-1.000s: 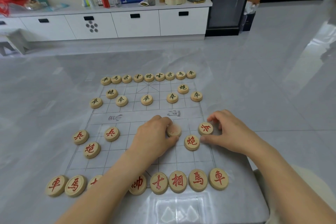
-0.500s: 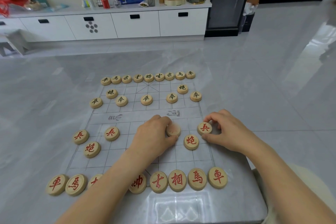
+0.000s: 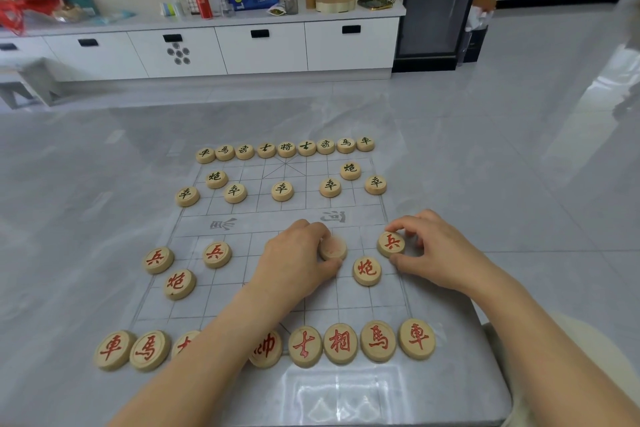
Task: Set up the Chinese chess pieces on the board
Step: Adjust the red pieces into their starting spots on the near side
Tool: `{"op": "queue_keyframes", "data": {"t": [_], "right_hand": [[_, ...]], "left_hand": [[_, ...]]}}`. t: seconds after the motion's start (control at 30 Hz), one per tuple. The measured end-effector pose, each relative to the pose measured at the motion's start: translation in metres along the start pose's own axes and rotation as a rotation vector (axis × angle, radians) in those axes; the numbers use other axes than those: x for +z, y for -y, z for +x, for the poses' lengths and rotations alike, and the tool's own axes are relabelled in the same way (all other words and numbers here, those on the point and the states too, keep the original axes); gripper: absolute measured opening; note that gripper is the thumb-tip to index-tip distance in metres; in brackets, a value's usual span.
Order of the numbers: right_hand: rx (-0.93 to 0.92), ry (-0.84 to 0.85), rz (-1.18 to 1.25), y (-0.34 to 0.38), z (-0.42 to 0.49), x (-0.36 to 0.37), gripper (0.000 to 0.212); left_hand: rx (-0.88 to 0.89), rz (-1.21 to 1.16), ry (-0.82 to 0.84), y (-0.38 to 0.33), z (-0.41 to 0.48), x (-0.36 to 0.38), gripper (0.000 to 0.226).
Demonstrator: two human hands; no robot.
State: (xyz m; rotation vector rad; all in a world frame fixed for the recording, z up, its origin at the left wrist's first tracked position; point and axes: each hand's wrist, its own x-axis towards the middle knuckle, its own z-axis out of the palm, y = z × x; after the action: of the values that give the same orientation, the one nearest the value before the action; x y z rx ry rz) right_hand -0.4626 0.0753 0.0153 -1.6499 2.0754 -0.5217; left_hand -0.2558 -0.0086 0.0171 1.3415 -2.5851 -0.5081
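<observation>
head | left hand [image 3: 294, 260] curled round blank-topped piece [image 3: 333, 248], right of centre on board [image 3: 242, 295] | right hand [image 3: 436, 253] pinched red soldier [image 3: 391, 243] at right edge | step: seating near-side soldiers | next: probably flip blank one, square both

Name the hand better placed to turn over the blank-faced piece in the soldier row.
Left. The left hand grips the blank-faced piece between thumb and fingers, while the right hand is busy pinching the rightmost red soldier.

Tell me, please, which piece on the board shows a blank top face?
The piece pinched by the left hand; every other visible piece shows a red or dark character.
</observation>
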Motion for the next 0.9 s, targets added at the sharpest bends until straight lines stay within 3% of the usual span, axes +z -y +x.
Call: {"op": "queue_keyframes", "data": {"t": [0.17, 0.27, 0.37, 0.47, 0.67, 0.9], "right_hand": [[0.013, -0.019, 0.047, 0.001, -0.004, -0.001, 0.065], [-0.146, -0.084, -0.010, 0.008, -0.011, 0.000, 0.064], [-0.254, -0.033, -0.131, 0.015, -0.013, 0.005, 0.058], [-0.260, -0.017, -0.185, 0.015, -0.010, 0.010, 0.046], [-0.260, -0.024, -0.224, 0.014, -0.010, 0.012, 0.041], [-0.230, -0.015, -0.209, 0.018, -0.014, 0.010, 0.063]], "left_hand": [[0.044, -0.045, -0.029, 0.001, -0.005, -0.005, 0.053], [0.069, -0.058, -0.069, 0.012, -0.016, -0.016, 0.051], [0.075, -0.028, -0.084, 0.031, -0.030, -0.029, 0.040], [0.046, 0.000, -0.089, 0.048, -0.044, -0.041, 0.035], [-0.022, 0.033, -0.087, 0.072, -0.060, -0.056, 0.046], [-0.088, 0.070, -0.093, 0.096, -0.053, -0.084, 0.042]]}}
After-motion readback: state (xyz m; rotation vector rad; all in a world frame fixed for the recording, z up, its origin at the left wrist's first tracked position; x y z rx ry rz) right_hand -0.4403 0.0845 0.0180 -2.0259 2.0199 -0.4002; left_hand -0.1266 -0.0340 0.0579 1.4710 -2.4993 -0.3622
